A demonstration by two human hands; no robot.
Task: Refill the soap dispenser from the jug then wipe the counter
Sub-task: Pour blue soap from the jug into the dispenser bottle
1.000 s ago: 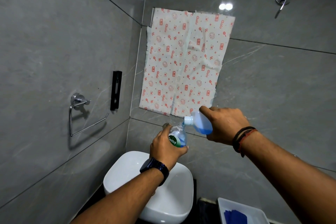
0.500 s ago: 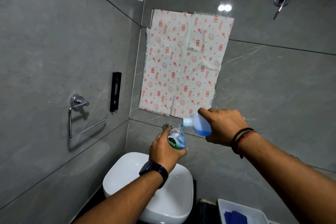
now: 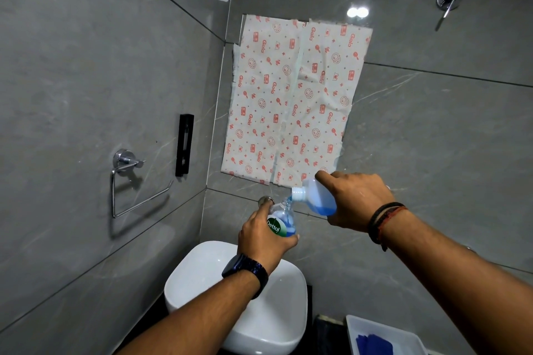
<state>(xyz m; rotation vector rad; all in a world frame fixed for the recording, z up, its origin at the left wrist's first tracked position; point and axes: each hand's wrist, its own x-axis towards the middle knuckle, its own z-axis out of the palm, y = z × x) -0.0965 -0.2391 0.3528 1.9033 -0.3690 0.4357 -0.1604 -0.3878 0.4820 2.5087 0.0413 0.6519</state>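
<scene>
Head view: soap pouring above the basin

Above the white basin (image 3: pixel 202 274), the left hand (image 3: pixel 264 239) grasps the soap dispenser (image 3: pixel 284 222) upright. The right hand (image 3: pixel 356 200) clasps the jug (image 3: pixel 315 196), tipped so its white neck sits just over the dispenser's mouth, blue liquid streaming in. Behind the basin, patterned paper (image 3: pixel 291 101) covers the wall. Right of the basin sits a white tray (image 3: pixel 383 328) holding a blue cloth (image 3: pixel 373 344); left, a towel ring (image 3: pixel 129 181).

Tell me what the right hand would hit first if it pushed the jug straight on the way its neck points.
Likely the Dettol soap dispenser in the left hand: the right hand tilts the jug left and down, its neck just above the dispenser's open top. Depth is unclear.
</scene>
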